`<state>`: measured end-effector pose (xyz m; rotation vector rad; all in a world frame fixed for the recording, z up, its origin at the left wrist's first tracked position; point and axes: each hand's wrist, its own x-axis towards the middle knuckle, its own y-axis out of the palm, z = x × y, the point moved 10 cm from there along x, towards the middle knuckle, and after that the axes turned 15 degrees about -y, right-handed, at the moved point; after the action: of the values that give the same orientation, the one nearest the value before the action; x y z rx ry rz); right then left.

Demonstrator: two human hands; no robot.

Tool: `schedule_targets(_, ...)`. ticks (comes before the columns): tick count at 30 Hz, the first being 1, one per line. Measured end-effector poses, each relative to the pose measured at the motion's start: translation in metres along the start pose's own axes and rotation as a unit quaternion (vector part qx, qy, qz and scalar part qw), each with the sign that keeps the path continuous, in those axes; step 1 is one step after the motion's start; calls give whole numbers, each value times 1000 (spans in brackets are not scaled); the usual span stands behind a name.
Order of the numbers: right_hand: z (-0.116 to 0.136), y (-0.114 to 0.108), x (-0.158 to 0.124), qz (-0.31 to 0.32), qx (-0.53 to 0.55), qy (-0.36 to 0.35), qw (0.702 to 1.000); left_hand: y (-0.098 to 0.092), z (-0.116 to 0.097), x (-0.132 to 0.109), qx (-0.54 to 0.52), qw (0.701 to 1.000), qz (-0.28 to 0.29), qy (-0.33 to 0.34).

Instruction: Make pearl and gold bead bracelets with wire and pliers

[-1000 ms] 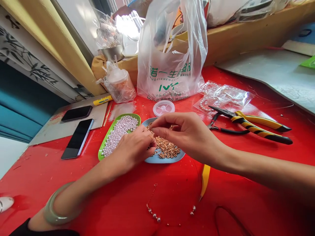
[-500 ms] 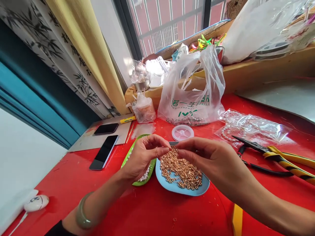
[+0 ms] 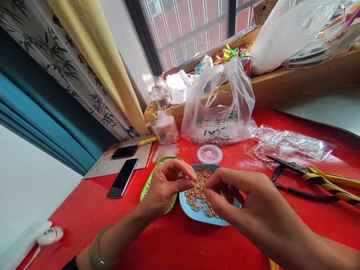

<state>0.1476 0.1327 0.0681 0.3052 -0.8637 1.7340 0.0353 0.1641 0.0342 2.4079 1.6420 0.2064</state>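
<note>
Both hands hover over a blue tray [image 3: 194,215] heaped with gold-coloured beads [image 3: 201,180]. My left hand [image 3: 168,185] pinches thumb and forefinger together; whatever sits at the fingertips is too small to name. Just right of it, my right hand [image 3: 242,191] is also in a pinch, its fingertips a short gap from the left ones, and its hold is likewise too fine to make out. Partly behind my left hand lies a green tray [image 3: 144,187] with white beads.
Pliers with yellow-and-black handles [image 3: 317,178] lie at the right near clear bags of bead strands [image 3: 289,144]. A round plastic lid [image 3: 209,154] and a white plastic bag [image 3: 218,112] stand behind the trays. Two phones [image 3: 123,178] lie left; a short chain [image 3: 200,258] lies in front.
My right hand has come lower and nearer, its fingertips now below and slightly apart from the left ones. The left hand keeps its pinch. The view has shifted slightly.
</note>
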Motion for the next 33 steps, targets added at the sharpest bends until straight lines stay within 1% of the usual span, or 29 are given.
schedule_targets(4, -2, 3, -1, 17, -1, 13, 1000, 2, -4, -2, 42, 999, 2, 18)
schedule_targets(9, -3, 5, -3, 27, -2, 24, 999, 5, -11, -8, 74, 995, 5, 61)
schedule_targets(17, -5, 7, -4, 24, 7, 22, 999, 6, -14, -8, 83, 993, 10, 81)
schedule_targets(21, -4, 7, -4, 19, 12, 21, 1000, 5, -14, -8, 95, 992, 1, 81)
schedule_targets(26, -6, 9, -4, 32, 12, 39, 999, 4, -14, -9, 113, 990, -6, 79)
schedule_targets(33, -9, 9, -5, 34, 19, 45, 998, 8, -19, -12, 135, 985, -1, 106)
